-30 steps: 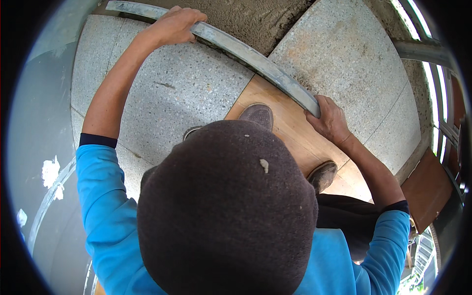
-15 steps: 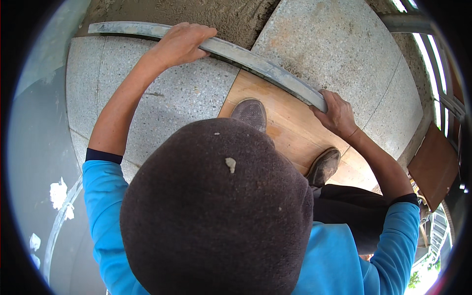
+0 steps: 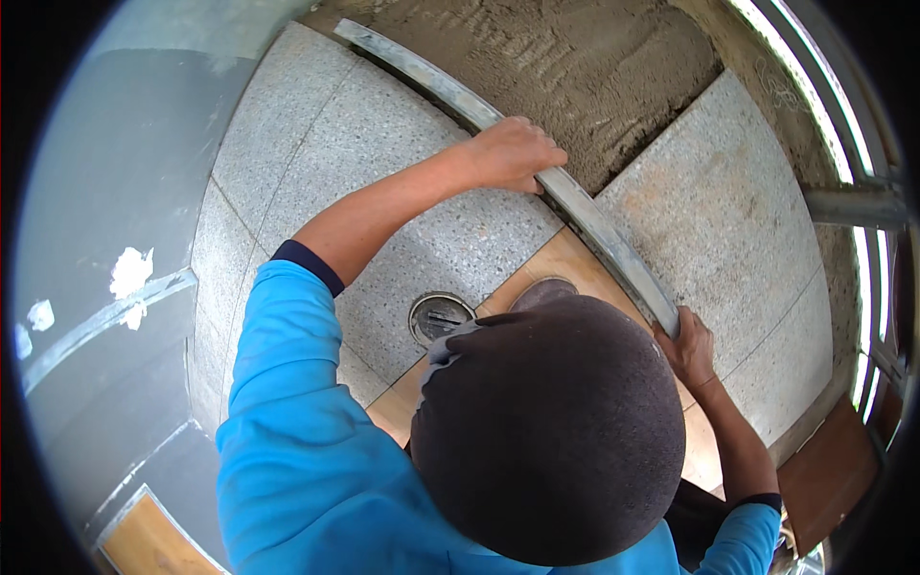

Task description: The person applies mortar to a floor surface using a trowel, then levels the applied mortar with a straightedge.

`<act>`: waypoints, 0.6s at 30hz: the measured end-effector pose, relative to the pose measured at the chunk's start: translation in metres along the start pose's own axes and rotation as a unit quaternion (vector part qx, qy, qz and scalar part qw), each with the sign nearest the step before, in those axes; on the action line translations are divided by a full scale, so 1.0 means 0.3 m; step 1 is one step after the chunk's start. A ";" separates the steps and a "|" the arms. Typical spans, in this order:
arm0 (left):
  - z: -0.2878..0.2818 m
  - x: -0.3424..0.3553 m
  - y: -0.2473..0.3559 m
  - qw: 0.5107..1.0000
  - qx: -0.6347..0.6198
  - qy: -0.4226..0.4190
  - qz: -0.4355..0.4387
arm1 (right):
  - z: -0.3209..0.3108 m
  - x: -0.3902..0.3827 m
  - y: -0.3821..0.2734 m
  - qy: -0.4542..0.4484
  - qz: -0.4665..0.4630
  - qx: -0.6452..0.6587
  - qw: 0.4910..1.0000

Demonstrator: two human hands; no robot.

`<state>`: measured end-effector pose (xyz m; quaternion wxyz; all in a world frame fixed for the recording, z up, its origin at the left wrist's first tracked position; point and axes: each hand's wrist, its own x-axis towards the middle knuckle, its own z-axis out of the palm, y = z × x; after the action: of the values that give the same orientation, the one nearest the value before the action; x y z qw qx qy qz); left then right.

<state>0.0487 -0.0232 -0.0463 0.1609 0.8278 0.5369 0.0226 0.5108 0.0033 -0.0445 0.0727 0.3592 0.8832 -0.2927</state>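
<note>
A long grey metal bar (image 3: 606, 230) lies along the border between the speckled tiles (image 3: 412, 172) and a bed of rough brown mortar (image 3: 565, 81). Its long axis runs slantwise, from the far left down to the near right; half a second ago it lay flatter across the view, though the floor has turned in the picture as well. The left hand (image 3: 517, 155) is over its middle, fingers curled down around the bar and closed to its width. The right hand (image 3: 688, 347) grips the near end, thumb on one side and fingers bent round the other. Whether the bar's underside touches the tiles, I cannot tell. Beneath it are wood-patterned boards (image 3: 565, 257), with a shoe (image 3: 548, 289) now mostly covered by the dark hat (image 3: 556, 431). A round drain (image 3: 441, 316) has come into view beside the hat. The grey wall (image 3: 125, 172) stands at left.
</note>
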 end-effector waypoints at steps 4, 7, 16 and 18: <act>0.001 -0.004 -0.005 1.000 -0.018 0.011 0.011 | -0.004 -0.003 -0.012 0.004 0.009 0.013 1.000; 0.008 -0.004 -0.010 1.000 -0.011 0.011 0.015 | -0.010 0.002 -0.019 0.005 0.021 0.003 1.000; 0.012 0.022 -0.009 1.000 -0.007 0.007 0.008 | -0.045 0.038 -0.010 0.018 0.032 0.007 0.999; 0.010 0.025 -0.008 1.000 0.002 0.013 0.000 | -0.047 0.043 -0.006 0.013 0.037 -0.014 0.999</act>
<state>0.0504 -0.0164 -0.0509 0.1526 0.8280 0.5387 0.0321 0.5014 0.0180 -0.0364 0.0774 0.3943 0.8742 -0.2725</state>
